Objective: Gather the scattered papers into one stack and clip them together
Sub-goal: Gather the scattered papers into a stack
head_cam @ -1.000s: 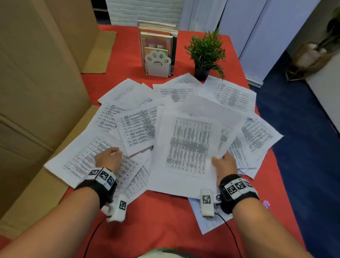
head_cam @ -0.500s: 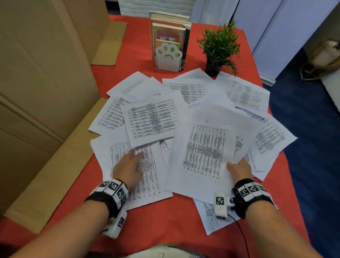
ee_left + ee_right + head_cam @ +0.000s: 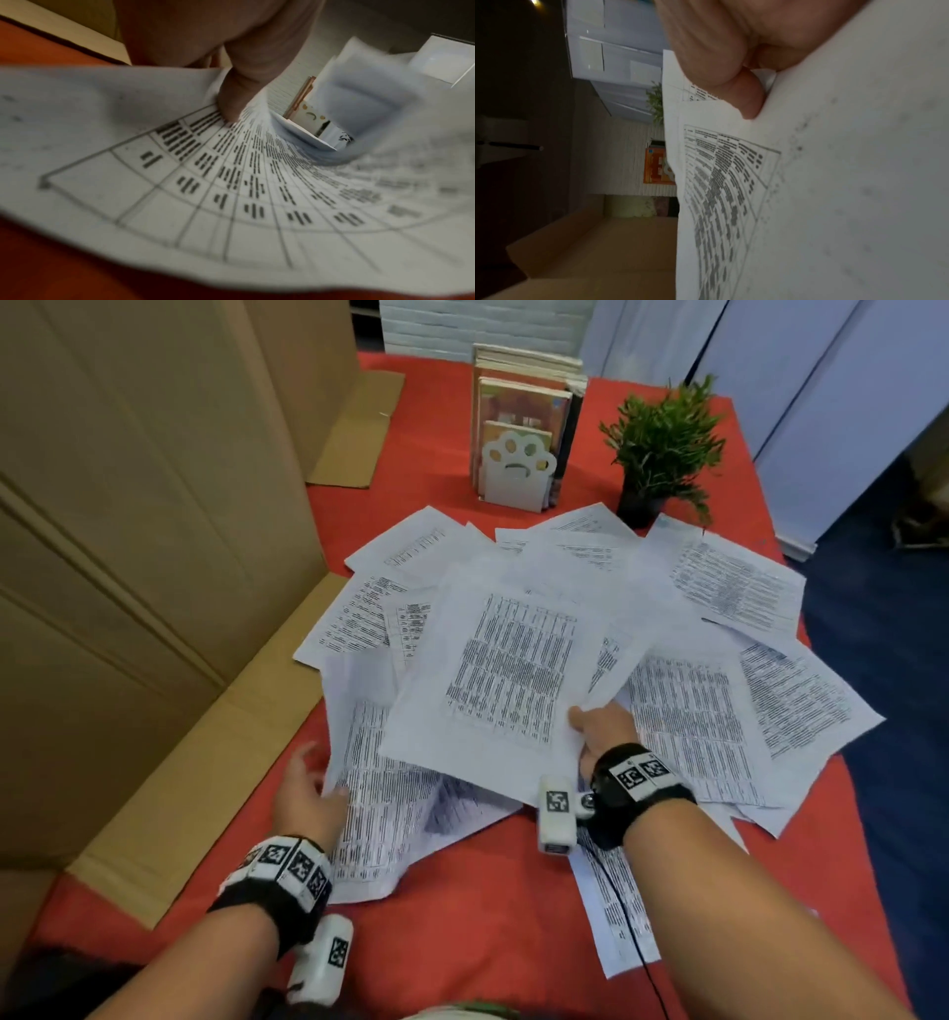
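Several printed sheets (image 3: 734,588) lie fanned out and overlapping on the red tablecloth (image 3: 488,916). My right hand (image 3: 598,724) pinches the near right corner of a table-printed sheet (image 3: 508,670) and holds it tilted above the pile; the right wrist view shows the thumb (image 3: 746,97) on top of that sheet (image 3: 834,203). At the pile's near left edge, my left hand (image 3: 308,793) grips another sheet (image 3: 380,803), its edge curled up. In the left wrist view the thumb (image 3: 231,101) presses on this sheet (image 3: 231,203), with the fingers hidden behind it. No clip shows in any view.
Tall cardboard boxes (image 3: 128,557) stand along the left, their flaps on the table. At the back are books behind a white paw-shaped bookend (image 3: 518,469) and a small potted plant (image 3: 662,444). Beyond the table's right edge lies blue floor (image 3: 898,762).
My right hand has lifted its sheet and carried it left over the pile. My left hand has gone from lying flat on a sheet to gripping that sheet's left edge.
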A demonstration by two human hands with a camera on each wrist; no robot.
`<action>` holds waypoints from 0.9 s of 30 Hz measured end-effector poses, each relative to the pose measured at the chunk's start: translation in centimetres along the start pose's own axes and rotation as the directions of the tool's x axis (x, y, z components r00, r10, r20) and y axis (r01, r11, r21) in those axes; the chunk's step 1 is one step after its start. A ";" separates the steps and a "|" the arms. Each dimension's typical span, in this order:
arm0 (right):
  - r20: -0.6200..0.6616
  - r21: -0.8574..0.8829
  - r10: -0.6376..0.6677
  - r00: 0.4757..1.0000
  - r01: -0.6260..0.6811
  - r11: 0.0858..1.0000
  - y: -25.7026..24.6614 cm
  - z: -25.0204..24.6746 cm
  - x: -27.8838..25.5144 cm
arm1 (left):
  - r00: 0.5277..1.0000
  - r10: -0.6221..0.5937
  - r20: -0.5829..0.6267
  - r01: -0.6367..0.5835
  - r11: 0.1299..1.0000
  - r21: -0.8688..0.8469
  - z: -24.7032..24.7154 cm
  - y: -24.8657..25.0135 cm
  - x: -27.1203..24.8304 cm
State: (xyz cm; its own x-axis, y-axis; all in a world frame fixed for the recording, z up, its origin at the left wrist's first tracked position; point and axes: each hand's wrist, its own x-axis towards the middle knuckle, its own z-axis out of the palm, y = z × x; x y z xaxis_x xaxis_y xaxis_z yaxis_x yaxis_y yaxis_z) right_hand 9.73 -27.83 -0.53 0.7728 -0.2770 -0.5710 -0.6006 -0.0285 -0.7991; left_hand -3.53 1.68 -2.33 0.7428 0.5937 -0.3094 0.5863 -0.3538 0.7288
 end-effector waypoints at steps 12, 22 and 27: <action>-0.018 0.004 -0.002 1.000 0.002 1.000 -1.4 3.5 0.7 | 0.987 -0.038 -0.158 0.045 0.998 0.042 -4.4 -1.5 0.1; -0.016 -0.013 -0.111 0.994 0.111 0.994 -2.7 5.3 1.9 | 0.968 -0.090 -0.235 0.099 0.995 0.027 -5.7 -1.5 -0.5; 0.013 0.134 -0.231 0.973 0.227 0.965 -3.3 2.0 0.2 | 0.921 -0.173 -0.350 0.141 0.983 -0.115 -8.4 -0.6 1.4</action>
State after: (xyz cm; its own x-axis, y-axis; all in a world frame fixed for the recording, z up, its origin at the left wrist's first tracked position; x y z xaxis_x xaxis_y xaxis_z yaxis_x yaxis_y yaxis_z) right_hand 12.24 -25.90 1.66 0.8932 -0.2505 -0.3735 -0.3763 0.0385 -0.9257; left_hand -5.59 8.80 1.90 0.4697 0.8605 -0.1971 0.6441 -0.1815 0.7431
